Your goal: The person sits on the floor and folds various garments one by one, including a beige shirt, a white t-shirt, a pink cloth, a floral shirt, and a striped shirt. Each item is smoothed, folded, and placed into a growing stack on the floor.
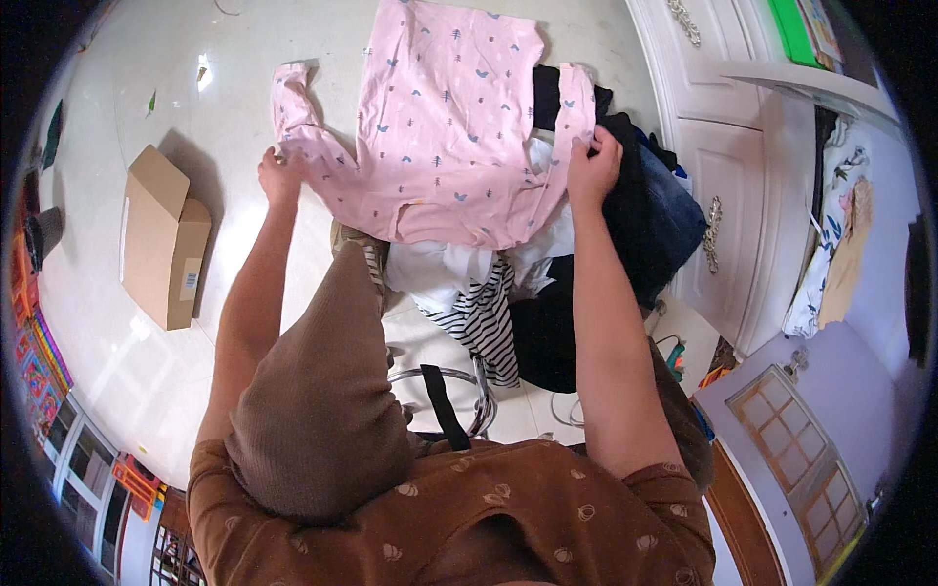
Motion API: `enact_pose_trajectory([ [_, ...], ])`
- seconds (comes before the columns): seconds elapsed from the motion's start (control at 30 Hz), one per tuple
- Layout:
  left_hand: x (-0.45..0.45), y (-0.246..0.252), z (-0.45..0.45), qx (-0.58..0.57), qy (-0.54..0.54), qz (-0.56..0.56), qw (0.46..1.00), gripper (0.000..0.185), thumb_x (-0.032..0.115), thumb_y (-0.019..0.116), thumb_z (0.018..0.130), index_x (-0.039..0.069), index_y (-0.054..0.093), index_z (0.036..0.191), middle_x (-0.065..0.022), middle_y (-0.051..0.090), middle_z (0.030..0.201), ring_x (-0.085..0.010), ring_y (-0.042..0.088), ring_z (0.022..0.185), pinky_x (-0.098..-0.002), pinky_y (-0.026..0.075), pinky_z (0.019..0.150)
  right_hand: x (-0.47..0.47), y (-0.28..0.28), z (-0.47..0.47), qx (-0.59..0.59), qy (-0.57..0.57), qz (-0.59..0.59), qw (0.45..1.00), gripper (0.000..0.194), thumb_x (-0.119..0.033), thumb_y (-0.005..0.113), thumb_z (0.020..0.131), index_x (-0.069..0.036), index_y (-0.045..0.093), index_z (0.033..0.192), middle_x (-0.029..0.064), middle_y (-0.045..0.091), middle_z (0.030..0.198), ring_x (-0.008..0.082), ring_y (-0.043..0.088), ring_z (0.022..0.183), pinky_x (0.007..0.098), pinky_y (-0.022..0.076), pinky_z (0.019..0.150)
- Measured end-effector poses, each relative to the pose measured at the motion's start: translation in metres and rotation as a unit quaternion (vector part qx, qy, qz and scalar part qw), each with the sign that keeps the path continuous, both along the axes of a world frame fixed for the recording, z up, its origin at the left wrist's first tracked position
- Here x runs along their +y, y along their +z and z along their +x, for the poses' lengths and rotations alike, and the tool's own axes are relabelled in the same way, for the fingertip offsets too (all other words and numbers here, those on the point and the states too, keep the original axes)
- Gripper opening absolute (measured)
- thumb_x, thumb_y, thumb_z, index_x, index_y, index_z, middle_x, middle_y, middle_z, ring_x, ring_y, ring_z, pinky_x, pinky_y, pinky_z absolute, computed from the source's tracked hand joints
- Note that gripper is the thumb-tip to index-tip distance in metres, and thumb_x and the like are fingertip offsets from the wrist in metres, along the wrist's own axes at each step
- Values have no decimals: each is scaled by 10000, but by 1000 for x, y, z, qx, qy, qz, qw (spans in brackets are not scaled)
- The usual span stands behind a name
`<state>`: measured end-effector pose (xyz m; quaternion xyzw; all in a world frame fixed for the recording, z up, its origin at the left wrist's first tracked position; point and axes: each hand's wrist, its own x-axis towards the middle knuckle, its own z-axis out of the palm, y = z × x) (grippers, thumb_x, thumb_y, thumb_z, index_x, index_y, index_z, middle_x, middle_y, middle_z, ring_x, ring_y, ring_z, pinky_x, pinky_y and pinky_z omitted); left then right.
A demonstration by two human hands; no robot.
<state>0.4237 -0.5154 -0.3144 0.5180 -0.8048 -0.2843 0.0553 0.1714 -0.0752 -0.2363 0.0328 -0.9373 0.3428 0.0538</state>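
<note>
A pink long-sleeved shirt (447, 124) with small blue and dark prints is spread out before me, its neckline towards me and its hem away. My left hand (281, 178) grips the sleeve on the left; that sleeve's cuff end stands up beyond the hand. My right hand (595, 170) pinches the other sleeve, whose cuff end also points away from me. Beneath and beside the shirt lie white cloth (440, 275), a black-and-white striped garment (489, 315), black clothes (542, 337) and blue denim (670, 212). Parts of this pile are hidden by the shirt and my right forearm.
An open cardboard box (157, 256) stands on the tiled floor at left. White cabinet drawers (722, 168) with ornate handles rise at right, close to the pile. A chrome stool frame (480, 399) with a black strap (445, 406) shows between my legs. A green-handled tool (675, 360) lies at right.
</note>
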Motion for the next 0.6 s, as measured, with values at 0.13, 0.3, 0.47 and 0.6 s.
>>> enact_pose_trajectory([
  [0.13,-20,-7,-23,125,136,240,953,560,241,723,798,-101,539,1201,-207,605,1100,-273,620,934,-348,520,791,-10,-15,-41,-158,-72,109,979,571,-208,778,710,-7,575,1204,175,637,1048,299,628,925,384,494,846],
  [0.3,-30,-13,-28,110,154,344,919,502,226,716,796,-81,554,1159,-176,604,1090,-246,611,948,-327,511,794,12,-42,-57,-285,-99,-288,909,368,-171,709,783,9,624,1092,141,681,972,322,661,875,418,512,821],
  [0.47,9,16,-27,100,64,20,993,426,190,699,774,-23,599,1128,-206,549,1128,-312,556,1040,-392,459,921,23,16,-21,-299,-36,-685,663,307,-120,452,913,-46,537,1199,158,580,1206,308,574,1072,524,443,968],
  [0.6,54,40,-45,149,-117,-8,982,371,174,692,789,44,622,1129,-176,543,1138,-315,543,1057,-391,434,952,52,16,-1,-287,-182,-706,621,336,-182,465,926,-23,546,1211,153,581,1199,307,592,1031,522,399,1018],
])
